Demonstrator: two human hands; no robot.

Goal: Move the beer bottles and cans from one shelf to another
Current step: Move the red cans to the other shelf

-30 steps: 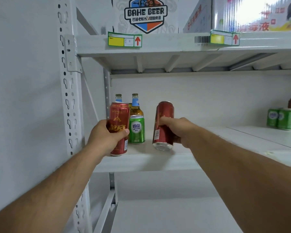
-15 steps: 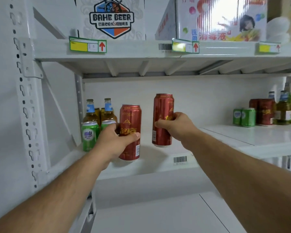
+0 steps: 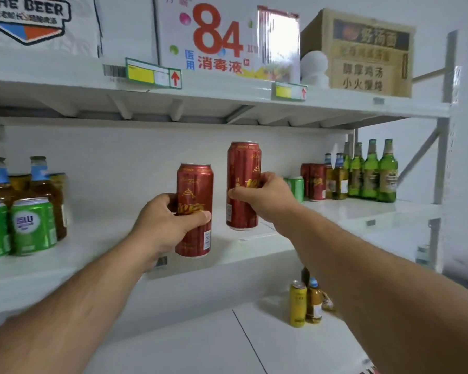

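left hand wrapping fully around a tall red can, lifted clear of the middle shelf | right hand gripping a second red can, held higher, just beside the first | green cans sitting at far left | green bottles standing at far right

Two bare forearms (no sleeves, rings or watch showing).
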